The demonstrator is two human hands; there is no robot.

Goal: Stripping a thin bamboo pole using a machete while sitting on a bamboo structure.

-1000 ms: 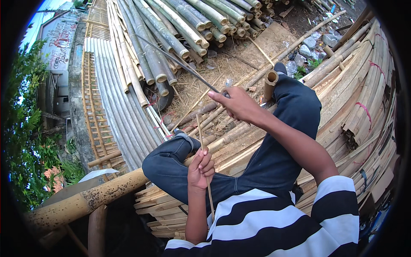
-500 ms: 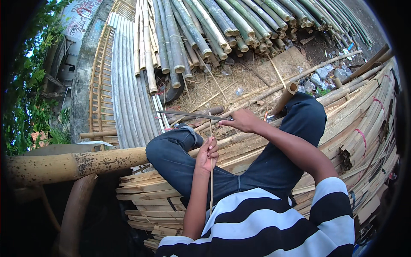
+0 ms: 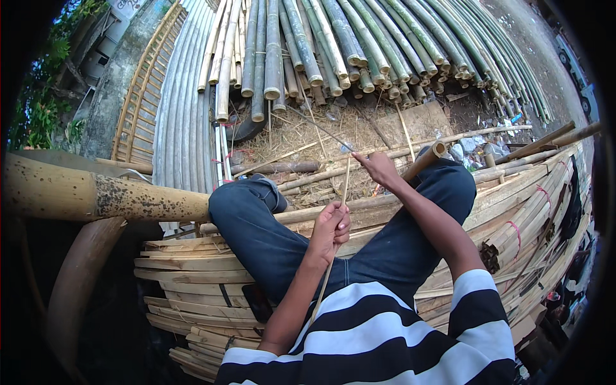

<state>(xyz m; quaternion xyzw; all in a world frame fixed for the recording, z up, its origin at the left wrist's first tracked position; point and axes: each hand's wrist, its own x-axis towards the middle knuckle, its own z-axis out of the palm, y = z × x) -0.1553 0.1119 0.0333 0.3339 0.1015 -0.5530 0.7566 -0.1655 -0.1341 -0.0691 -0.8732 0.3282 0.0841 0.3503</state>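
Observation:
My left hand (image 3: 331,230) is closed around a thin bamboo strip (image 3: 346,183). The strip slants from near my waist up past my fist, its upper tip close to my right hand. In my right hand (image 3: 378,169), fingers closed round its handle end, is a long narrow knife (image 3: 321,127), the blade pointing up and to the left. The handle itself is hidden by the fingers. Whether blade and strip touch, I cannot tell. Both hands are above my bent legs in dark jeans (image 3: 256,218).
A thick bamboo pole (image 3: 154,197) lies left of my knee. Split bamboo slats (image 3: 192,263) are stacked beneath and beside me. Ahead, many bamboo poles (image 3: 346,38) are piled beside a corrugated sheet (image 3: 183,109). A cut bamboo piece (image 3: 423,160) leans by my right knee.
My left hand has moved up and right with the strip, which now leans right. The knife has swung from nearly level to pointing steeply up-left. The whole view has shifted too.

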